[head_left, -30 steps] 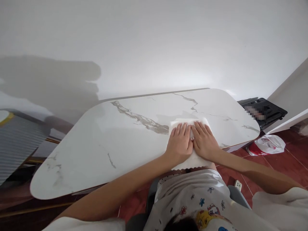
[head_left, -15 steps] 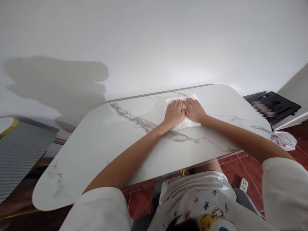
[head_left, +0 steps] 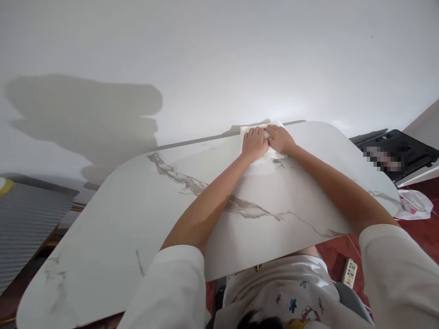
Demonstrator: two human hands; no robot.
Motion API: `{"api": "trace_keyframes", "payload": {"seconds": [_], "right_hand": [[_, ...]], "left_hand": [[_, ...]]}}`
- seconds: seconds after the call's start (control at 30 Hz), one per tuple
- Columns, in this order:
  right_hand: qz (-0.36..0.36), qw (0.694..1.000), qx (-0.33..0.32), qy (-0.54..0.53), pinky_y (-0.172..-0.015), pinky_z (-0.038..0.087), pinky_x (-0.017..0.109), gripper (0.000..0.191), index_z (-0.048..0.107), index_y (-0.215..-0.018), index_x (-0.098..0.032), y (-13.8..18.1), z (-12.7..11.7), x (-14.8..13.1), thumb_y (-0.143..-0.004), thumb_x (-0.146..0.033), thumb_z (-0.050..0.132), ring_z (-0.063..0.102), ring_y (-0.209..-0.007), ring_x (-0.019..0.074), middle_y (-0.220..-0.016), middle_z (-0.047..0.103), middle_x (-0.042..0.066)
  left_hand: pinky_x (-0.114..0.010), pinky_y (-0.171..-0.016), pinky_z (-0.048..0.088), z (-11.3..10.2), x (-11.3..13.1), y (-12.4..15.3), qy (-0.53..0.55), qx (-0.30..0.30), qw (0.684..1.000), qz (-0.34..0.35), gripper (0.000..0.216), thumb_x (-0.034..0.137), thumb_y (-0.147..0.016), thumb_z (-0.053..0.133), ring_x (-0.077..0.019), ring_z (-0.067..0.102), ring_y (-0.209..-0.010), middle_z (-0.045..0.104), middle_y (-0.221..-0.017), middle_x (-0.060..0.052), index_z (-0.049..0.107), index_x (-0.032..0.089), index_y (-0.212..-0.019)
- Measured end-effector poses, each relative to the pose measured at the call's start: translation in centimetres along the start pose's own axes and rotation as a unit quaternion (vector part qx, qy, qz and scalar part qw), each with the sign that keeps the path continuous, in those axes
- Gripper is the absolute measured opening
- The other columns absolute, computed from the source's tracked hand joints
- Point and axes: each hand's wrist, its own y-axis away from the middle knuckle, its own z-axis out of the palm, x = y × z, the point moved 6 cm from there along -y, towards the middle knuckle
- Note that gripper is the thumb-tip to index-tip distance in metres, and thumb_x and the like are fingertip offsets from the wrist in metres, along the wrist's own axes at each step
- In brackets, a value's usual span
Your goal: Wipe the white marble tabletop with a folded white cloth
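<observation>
A white cloth (head_left: 270, 154) lies at the far edge of a white marble table (head_left: 144, 210), close to the wall. My left hand (head_left: 254, 142) and my right hand (head_left: 279, 138) lie side by side on the cloth, fingers stretched flat and pressing it onto the tabletop. Both arms reach far out across the table, and the hands cover most of the cloth.
The white wall stands right behind the table's far edge. A black device (head_left: 398, 153) sits on the floor at the right, with a plastic bag (head_left: 413, 205) near it. A white power strip (head_left: 349, 273) lies on the red tiles. A ribbed grey panel (head_left: 27, 228) is at the left.
Both hands have slid the cloth from the table's near edge across the top to its far edge by the wall. My arms have stretched out with it.
</observation>
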Motion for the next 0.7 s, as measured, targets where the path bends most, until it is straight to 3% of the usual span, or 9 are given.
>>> {"api": "trace_keyframes", "payload": {"seconds": [0.3,0.7], "right_hand": [[0.026,1.000,0.000,0.013,-0.112,0.032,0.044,0.052,0.049,-0.139,-0.008,-1.0,-0.6,3.9,-0.091,-0.018,0.032,0.042,-0.136,0.0262,-0.146,0.050,0.015],[0.026,0.999,0.001,0.034,-0.112,0.031,0.045,0.053,0.045,-0.141,-0.007,3.1,-1.2,2.5,-0.093,-0.019,0.027,0.039,-0.139,0.0274,-0.149,0.046,0.017]], "left_hand": [[-0.042,-0.105,0.034,0.9,1.9,-3.2,0.012,0.001,1.000,0.004,0.035,0.021,-0.096,0.033,-0.0283,0.046,-0.125,0.057,-0.129,-0.015,0.052,0.013,-0.123],[-0.044,-0.104,0.036,0.2,3.8,0.4,0.025,0.023,0.999,0.020,0.040,0.022,-0.094,0.033,-0.0301,0.046,-0.125,0.056,-0.132,-0.014,0.052,0.013,-0.128]]}}
